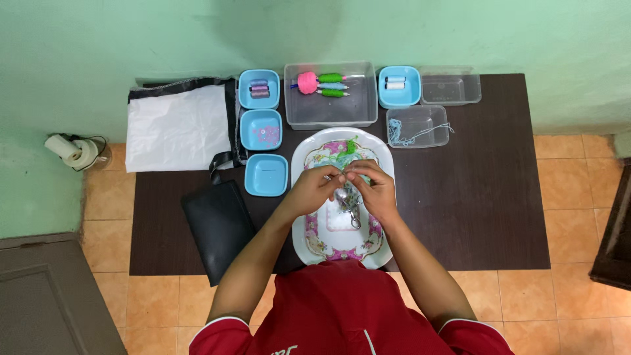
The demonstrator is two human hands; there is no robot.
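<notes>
Both hands (345,184) over floral tray (309,236)

A single head-worn camera looks almost straight down from well above the dark surface (473,197), taking in its whole top, the green wall at the far edge, tiled floor on both sides, and the wearer's red shirt (342,309) at the bottom.

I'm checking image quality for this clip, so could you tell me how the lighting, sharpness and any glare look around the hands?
Head view: soft, even light with faint shadows; the left hand and right hand are slightly soft, so the small greenish piece they pinch is unclear; the white oval tray looks bright but not blown out; the dark table shows no glare.
</notes>
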